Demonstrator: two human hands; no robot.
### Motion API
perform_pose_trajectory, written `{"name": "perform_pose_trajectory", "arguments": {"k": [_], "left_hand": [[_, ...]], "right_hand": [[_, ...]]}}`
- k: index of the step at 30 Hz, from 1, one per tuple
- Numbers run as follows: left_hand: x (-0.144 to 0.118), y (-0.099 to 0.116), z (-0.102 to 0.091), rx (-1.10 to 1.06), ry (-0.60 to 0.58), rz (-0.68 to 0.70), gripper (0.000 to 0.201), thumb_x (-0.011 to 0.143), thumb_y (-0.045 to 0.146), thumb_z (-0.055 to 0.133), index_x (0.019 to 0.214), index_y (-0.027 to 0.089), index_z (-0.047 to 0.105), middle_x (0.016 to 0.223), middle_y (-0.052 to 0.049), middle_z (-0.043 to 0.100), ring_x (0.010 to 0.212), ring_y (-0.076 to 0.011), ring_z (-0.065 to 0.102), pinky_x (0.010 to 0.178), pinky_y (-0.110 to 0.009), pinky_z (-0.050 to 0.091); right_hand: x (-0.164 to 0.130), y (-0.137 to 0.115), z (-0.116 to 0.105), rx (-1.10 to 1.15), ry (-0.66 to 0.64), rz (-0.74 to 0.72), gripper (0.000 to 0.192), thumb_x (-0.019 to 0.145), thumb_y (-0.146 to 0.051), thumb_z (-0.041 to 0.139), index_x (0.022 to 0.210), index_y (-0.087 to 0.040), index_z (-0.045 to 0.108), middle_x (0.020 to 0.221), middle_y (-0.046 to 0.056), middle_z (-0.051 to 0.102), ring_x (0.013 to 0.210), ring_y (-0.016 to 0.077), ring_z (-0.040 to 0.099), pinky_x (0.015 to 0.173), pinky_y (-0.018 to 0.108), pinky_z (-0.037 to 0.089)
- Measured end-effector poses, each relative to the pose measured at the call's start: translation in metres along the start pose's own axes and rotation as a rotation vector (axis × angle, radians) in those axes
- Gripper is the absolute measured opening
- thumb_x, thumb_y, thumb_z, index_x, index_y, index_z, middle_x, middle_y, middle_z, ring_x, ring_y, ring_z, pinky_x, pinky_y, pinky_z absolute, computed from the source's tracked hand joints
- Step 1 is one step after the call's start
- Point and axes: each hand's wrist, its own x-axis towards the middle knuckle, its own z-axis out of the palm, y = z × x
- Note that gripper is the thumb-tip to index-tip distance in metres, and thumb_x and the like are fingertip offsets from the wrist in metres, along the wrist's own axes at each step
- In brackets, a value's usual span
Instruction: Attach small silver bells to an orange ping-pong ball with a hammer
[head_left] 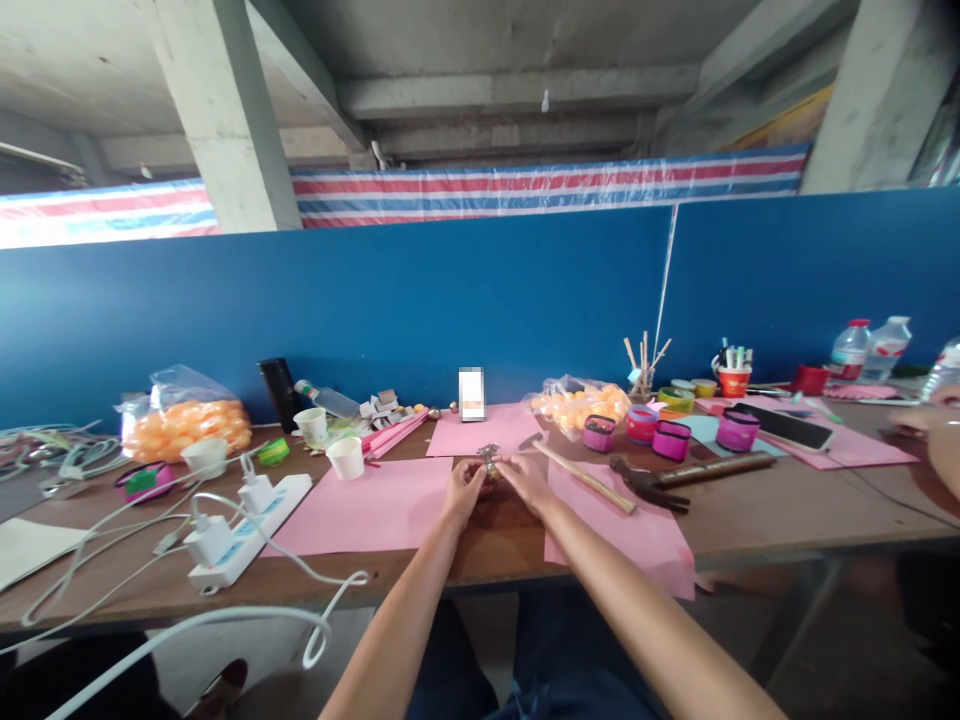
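At the middle of the table, my left hand and my right hand come close together. Both have their fingers closed around a small metallic ornament-like piece, silvery at the top and brassy lower down. Its exact kind is too small to make out, and my fingertips cover part of it. Just right of my right hand lies a hammer with a pale wooden handle. Beyond it is a claw hammer with a dark head and brown handle. Pink sheets lie to either side and behind my hands.
On the left are a white power strip with looping cables, paper cups and a bag of orange balls. To the right stand purple tape rolls, a phone and bottles. Another person's hand shows at far right.
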Motion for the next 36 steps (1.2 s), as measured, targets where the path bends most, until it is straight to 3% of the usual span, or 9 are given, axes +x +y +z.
{"name": "perform_pose_trajectory", "arguments": {"k": [14, 19, 25, 36], "left_hand": [[0.006, -0.007, 0.001, -0.004, 0.045, -0.032, 0.034, 0.061, 0.042, 0.066, 0.079, 0.015, 0.056, 0.074, -0.003, 0.060, 0.066, -0.0146, 0.060, 0.056, -0.028, 0.052], [0.004, -0.005, 0.001, -0.030, 0.033, -0.037, 0.034, 0.064, 0.044, 0.063, 0.080, 0.014, 0.055, 0.074, -0.004, 0.061, 0.066, -0.0142, 0.060, 0.058, -0.028, 0.052], [0.004, -0.007, 0.000, 0.018, 0.069, 0.009, 0.034, 0.061, 0.043, 0.065, 0.075, 0.014, 0.055, 0.066, -0.001, 0.057, 0.062, -0.0126, 0.058, 0.054, -0.026, 0.051], [0.004, -0.007, 0.000, 0.017, 0.051, 0.043, 0.036, 0.062, 0.041, 0.065, 0.082, 0.013, 0.057, 0.073, -0.004, 0.060, 0.066, -0.0145, 0.059, 0.055, -0.026, 0.051]], "right_hand": [[0.002, 0.004, 0.002, 0.020, 0.034, -0.015, 0.028, 0.076, -0.036, 0.049, 0.081, -0.016, 0.068, 0.089, 0.006, 0.069, 0.089, 0.0222, 0.060, 0.079, 0.032, 0.045], [0.001, 0.005, 0.003, 0.024, 0.010, -0.008, 0.027, 0.075, -0.035, 0.051, 0.086, -0.015, 0.066, 0.083, 0.005, 0.069, 0.083, 0.0213, 0.061, 0.075, 0.032, 0.046], [0.000, 0.004, 0.004, 0.040, -0.032, -0.011, 0.026, 0.073, -0.033, 0.054, 0.090, -0.016, 0.065, 0.087, 0.005, 0.068, 0.082, 0.0194, 0.062, 0.074, 0.030, 0.047], [0.002, 0.007, 0.003, 0.069, -0.046, -0.013, 0.028, 0.074, -0.038, 0.054, 0.089, -0.016, 0.064, 0.086, 0.005, 0.067, 0.081, 0.0196, 0.061, 0.073, 0.032, 0.048]]}}
